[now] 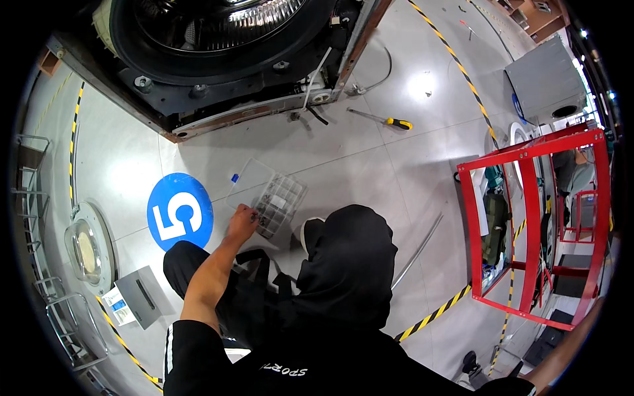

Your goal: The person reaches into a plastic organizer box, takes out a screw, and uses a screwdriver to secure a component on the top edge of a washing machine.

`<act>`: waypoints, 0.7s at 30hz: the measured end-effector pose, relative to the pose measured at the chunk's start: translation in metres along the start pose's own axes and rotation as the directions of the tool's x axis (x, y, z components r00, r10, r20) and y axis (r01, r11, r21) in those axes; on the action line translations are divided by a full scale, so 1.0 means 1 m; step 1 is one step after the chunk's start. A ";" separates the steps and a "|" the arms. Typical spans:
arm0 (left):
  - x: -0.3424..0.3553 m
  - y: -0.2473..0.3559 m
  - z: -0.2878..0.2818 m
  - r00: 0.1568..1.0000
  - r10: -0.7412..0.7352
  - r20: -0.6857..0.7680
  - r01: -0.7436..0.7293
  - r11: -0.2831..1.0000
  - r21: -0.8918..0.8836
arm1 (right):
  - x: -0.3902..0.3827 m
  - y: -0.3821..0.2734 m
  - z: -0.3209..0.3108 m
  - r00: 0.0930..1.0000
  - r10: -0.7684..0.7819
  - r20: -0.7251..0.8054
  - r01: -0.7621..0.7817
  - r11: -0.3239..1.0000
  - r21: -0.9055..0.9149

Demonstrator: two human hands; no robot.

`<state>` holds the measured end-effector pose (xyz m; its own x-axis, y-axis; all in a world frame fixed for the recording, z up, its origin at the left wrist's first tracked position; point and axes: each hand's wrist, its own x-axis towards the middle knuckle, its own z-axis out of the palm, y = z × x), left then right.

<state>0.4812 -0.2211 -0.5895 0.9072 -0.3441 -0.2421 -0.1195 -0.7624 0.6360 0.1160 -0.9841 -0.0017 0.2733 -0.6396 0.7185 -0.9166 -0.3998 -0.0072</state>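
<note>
My left hand (244, 221) reaches down to the floor at the left edge of a clear plastic compartment box (288, 198). Its fingers are drawn together over the compartments, and whatever lies between them is too small to make out. Small dark metal parts lie in some compartments near the fingertips. The box's transparent lid (247, 179) is folded back, with a blue latch on it. My right forearm (564, 353) stretches out at the lower right past the red metal frame; the hand itself is outside the picture.
An opened front-loading washing machine (198, 125) stands ahead, its drum exposed. A yellow-black screwdriver (398, 123) lies right of it. The round door (89, 247) and a grey panel (137, 298) rest at left. A red metal frame (528, 264) stands right, near a thin rod (419, 249).
</note>
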 end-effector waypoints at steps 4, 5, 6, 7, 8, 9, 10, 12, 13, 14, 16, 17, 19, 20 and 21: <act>0.000 0.002 0.004 1.000 -0.007 0.015 0.007 0.999 0.053 | -0.018 0.009 -0.006 0.995 0.054 -0.080 -0.047 0.995 0.091; 0.001 0.004 0.002 1.000 0.001 0.018 -0.002 0.999 0.047 | -0.020 0.009 -0.005 0.992 0.072 -0.107 -0.058 0.990 0.131; 0.001 0.006 -0.001 1.000 0.010 0.025 -0.011 0.999 0.041 | -0.027 0.008 -0.007 0.988 0.088 -0.130 -0.064 0.983 0.174; 0.000 0.007 -0.003 0.999 0.020 0.032 -0.021 0.999 0.036 | -0.030 0.006 -0.008 0.981 0.104 -0.163 -0.067 0.974 0.217; 0.000 0.007 -0.003 0.999 0.013 0.033 -0.015 0.999 0.045 | -0.033 0.004 -0.008 0.973 0.123 -0.197 -0.066 0.959 0.274; 0.002 0.007 -0.003 0.999 0.010 0.036 -0.012 0.998 0.056 | -0.040 0.000 -0.008 0.963 0.148 -0.227 -0.066 0.941 0.331; 0.005 0.007 -0.004 0.999 0.005 0.037 -0.008 0.998 0.066 | -0.044 -0.008 -0.009 0.951 0.173 -0.258 -0.057 0.913 0.403; 0.008 -0.001 0.001 0.998 -0.005 0.069 0.001 0.999 0.053 | -0.055 -0.026 -0.010 0.927 0.221 -0.303 -0.020 0.836 0.548; 0.008 -0.003 0.004 0.996 -0.009 0.086 0.005 0.999 0.046 | -0.062 -0.037 -0.011 0.919 0.250 -0.305 -0.004 0.779 0.627; 0.011 -0.001 0.008 0.995 -0.005 0.095 0.001 0.999 0.042 | -0.071 -0.051 -0.015 0.917 0.271 -0.294 0.013 0.715 0.699; 0.014 0.003 0.015 0.994 -0.006 0.110 0.002 0.999 0.033 | -0.091 -0.096 -0.010 0.948 0.267 -0.176 0.005 0.539 0.843; 0.006 -0.009 0.005 0.997 -0.026 0.078 0.023 0.999 0.042 | -0.106 -0.139 0.016 0.976 0.215 -0.038 -0.052 0.400 0.915; 0.004 -0.002 0.003 0.998 0.003 0.070 -0.006 0.999 0.047 | -0.146 -0.194 0.041 0.961 0.028 0.275 -0.270 0.299 0.915; 0.007 0.003 0.001 0.998 0.001 0.064 -0.003 0.999 0.034 | -0.184 -0.236 0.050 0.883 -0.116 0.454 -0.396 0.334 0.855; 0.004 0.006 -0.002 0.998 -0.007 0.061 0.005 1.000 0.027 | -0.223 -0.278 0.062 0.740 -0.264 0.618 -0.491 0.415 0.766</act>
<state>0.4850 -0.2260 -0.5846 0.8818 -0.3715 -0.2906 -0.1256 -0.7789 0.6145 0.3274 -0.7707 -0.2029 0.6244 -0.7742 0.1040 -0.2916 -0.3546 -0.8884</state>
